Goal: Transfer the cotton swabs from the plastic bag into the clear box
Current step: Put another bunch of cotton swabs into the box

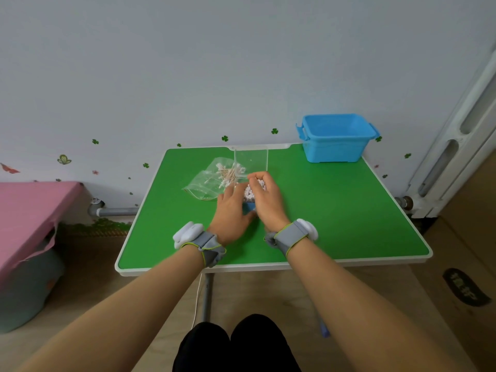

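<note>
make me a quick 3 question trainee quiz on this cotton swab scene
1. True or false: the plastic bag is empty.
2. Which hand grips a bunch of cotton swabs? A) left B) right
3. Fill in: the blue bin stands at the table's far ____ corner.
Key: 1 false; 2 B, the right hand; 3 right.

Head view looks down over table (335, 210)
</note>
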Available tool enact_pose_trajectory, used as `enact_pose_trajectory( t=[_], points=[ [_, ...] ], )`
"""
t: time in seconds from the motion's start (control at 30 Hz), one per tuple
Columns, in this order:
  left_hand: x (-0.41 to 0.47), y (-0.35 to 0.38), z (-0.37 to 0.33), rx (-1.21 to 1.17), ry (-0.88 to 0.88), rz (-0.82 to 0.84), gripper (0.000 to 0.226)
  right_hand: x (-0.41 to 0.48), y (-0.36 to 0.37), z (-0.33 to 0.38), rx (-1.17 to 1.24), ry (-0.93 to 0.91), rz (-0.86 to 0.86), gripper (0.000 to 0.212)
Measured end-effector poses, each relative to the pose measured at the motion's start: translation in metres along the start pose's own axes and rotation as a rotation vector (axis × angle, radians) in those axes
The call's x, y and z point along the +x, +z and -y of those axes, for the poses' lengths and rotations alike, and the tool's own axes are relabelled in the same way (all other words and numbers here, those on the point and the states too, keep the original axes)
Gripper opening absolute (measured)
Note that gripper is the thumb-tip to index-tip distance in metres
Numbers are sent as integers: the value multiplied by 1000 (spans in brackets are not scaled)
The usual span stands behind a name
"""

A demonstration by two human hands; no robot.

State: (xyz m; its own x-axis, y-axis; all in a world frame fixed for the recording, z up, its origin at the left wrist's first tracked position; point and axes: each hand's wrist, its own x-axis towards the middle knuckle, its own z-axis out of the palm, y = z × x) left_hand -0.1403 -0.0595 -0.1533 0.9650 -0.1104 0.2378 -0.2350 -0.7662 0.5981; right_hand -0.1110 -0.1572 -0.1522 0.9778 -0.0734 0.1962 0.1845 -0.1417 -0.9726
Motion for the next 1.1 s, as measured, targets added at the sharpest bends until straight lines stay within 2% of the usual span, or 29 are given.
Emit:
enact_pose_trajectory(
  t=[0.13, 0.43, 0.6, 0.83, 1.1],
  points=[
    [1, 1, 1, 57, 1, 18, 68, 1, 1, 0, 49, 18, 3, 19],
    [-1, 0, -2, -18, 18, -16, 72, 9, 0, 5, 302, 153, -72, 15],
    [-2, -1, -2, -5, -10, 10, 70, 11, 3, 5, 256, 150, -105, 15],
    [-2, -1, 0, -103, -25, 2, 84, 8, 1, 5, 305, 212, -124, 23],
    [-4, -7, 0, -153, -46, -14, 89, 0, -1, 6, 269, 148, -320, 26]
  ],
)
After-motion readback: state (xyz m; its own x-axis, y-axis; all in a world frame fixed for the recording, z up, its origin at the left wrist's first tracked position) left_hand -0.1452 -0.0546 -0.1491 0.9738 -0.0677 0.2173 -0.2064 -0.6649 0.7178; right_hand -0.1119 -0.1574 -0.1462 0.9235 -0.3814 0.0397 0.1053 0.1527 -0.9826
